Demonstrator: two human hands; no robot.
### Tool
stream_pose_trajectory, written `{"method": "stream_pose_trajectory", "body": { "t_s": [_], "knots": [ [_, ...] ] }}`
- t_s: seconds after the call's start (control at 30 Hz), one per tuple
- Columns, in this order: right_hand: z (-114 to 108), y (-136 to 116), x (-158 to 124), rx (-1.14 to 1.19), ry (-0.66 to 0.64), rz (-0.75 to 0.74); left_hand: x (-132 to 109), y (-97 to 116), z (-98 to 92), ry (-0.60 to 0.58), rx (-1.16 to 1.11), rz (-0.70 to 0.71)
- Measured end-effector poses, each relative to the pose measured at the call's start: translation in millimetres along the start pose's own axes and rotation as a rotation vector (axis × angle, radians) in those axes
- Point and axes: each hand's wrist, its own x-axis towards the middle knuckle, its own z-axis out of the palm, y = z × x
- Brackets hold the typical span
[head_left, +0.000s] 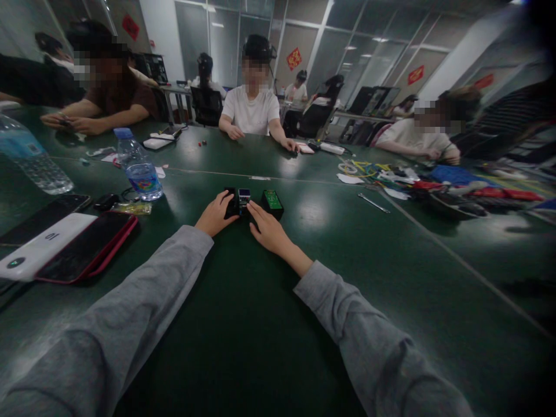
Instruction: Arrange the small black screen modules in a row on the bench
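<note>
At the middle of the green table [243, 278] lies a small black device with a square screen [244, 193] and pale parts below it. My left hand [216, 214] is closed on a small black case [231, 202] at the device's left side, thumb near the bottom and fingers over the top. My right hand [268, 230] has its fingers stretched out, with the tips at the right lower edge of the device. Just right of it stands a black box with a green circuit board [273, 200] on top. Fine details of the parts are too small to tell.
Left of my hands are a water bottle [141, 174], a larger bottle [37, 156] and several phones [87, 246]. A wrench [373, 203] and a heap of cables and cloth [456, 182] lie to the right. A co-worker [252, 110] sits opposite.
</note>
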Motion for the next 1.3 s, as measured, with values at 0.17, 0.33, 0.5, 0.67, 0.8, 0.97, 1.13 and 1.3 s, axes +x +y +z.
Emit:
{"method": "stream_pose_trajectory", "body": {
  "t_s": [0.17,0.33,0.5,0.67,0.8,0.97,1.13,1.3],
  "knots": [
    [-1.1,-1.2,0.2,0.008,0.015,0.015,0.3,0.0,-0.4,0.011,0.018,0.003],
    [-2.6,-3.0,0.0,0.021,0.025,0.028,0.0,2.9,-2.8,0.005,0.030,-0.003],
    [-2.3,-2.2,0.2,0.026,0.021,0.020,-0.8,2.7,-2.3,0.004,0.081,-0.010],
    [-1.7,-1.8,0.2,0.032,0.012,0.032,-1.2,7.1,-4.9,-0.001,0.112,-0.025],
    [-3.8,-3.4,0.0,0.023,0.013,0.029,-0.7,13.2,-10.8,-0.009,0.135,-0.008],
    [-2.9,-2.5,-0.1,0.019,0.016,0.027,-0.2,15.0,-14.5,-0.018,0.146,0.074],
    [1.3,1.7,0.1,0.003,0.014,0.014,0.1,15.9,-14.9,-0.015,0.128,0.082],
    [-2.7,-2.2,0.1,-0.015,0.004,0.011,2.2,16.7,-15.2,0.059,0.047,0.017]
  ]
}}
